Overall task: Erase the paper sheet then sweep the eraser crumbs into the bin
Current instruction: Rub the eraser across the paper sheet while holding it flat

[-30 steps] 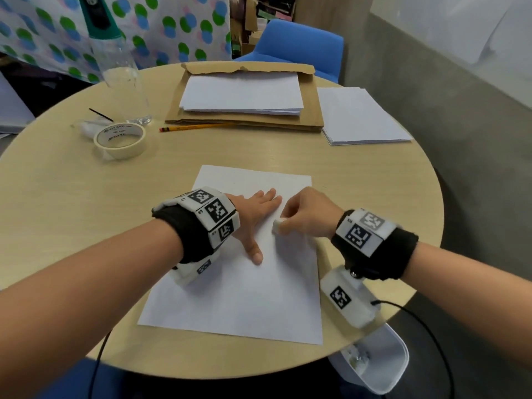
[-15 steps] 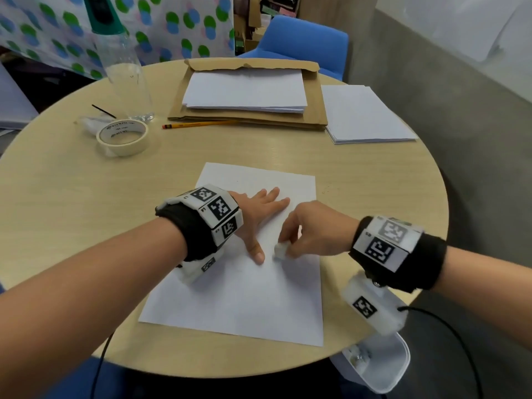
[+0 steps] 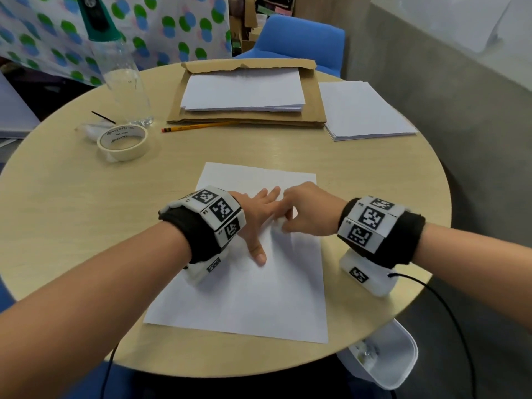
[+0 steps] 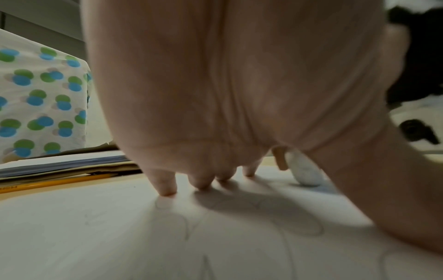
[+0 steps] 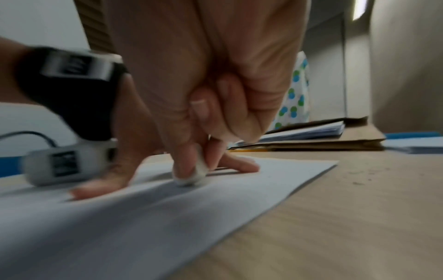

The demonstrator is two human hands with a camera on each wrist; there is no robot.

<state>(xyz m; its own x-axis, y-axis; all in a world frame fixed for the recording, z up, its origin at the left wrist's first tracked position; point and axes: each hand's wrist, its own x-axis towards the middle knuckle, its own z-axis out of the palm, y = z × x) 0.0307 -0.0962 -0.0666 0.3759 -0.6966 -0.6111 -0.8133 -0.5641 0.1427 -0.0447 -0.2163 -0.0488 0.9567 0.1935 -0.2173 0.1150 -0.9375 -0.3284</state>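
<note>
The right hand [image 3: 309, 210] pinches a small white eraser [image 5: 195, 175] upright on the white paper sheet [image 3: 259, 295], just right of the flat, open left hand [image 3: 256, 217] pinning it to the round wooden worktop [image 3: 72, 203].

- paper sheet [image 3: 247, 289]: white, flat on worktop, faint pencil lines
- eraser [image 5: 191, 180]: small, white, tip on the sheet
- bin [image 3: 394, 355]: white, below worktop edge, near right

White sheet [image 3: 244, 292], pale wood table [image 3: 72, 203], yellow pencil [image 3: 195, 127], blue chair [image 3: 302, 38], cloth [image 3: 172, 24] dotted green and blue.
</note>
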